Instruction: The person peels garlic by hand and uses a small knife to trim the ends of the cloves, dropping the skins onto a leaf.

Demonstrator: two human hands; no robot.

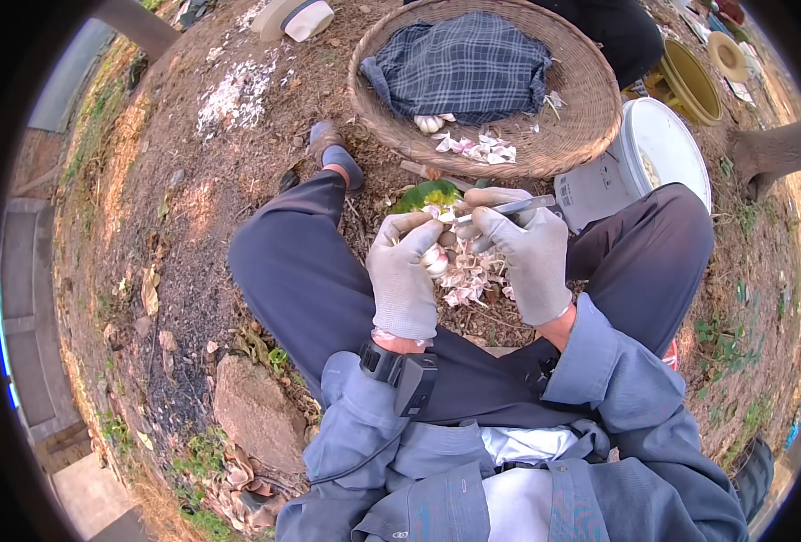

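Note:
Both my hands wear pale gloves and meet above my lap. My left hand (405, 271) is closed around garlic (436, 260), with white and pink cloves showing at its fingers. In my right hand (529, 257) is a small knife (520, 206), its metal part lying across the fingers and its tip near the garlic. Garlic skins (469, 278) lie on the ground beneath the hands. A green and yellow leaf (426, 196) shows just beyond my left fingertips.
Ahead is a woven basket (378, 122) holding a plaid cloth (464, 68), garlic and peelings. A white bucket (629, 149) stands to its right, a yellow bucket (709, 95) behind. A hat (306, 23), a rock (258, 411) and a tree trunk (775, 152) are around. Another person's dark-clothed leg is beside the basket.

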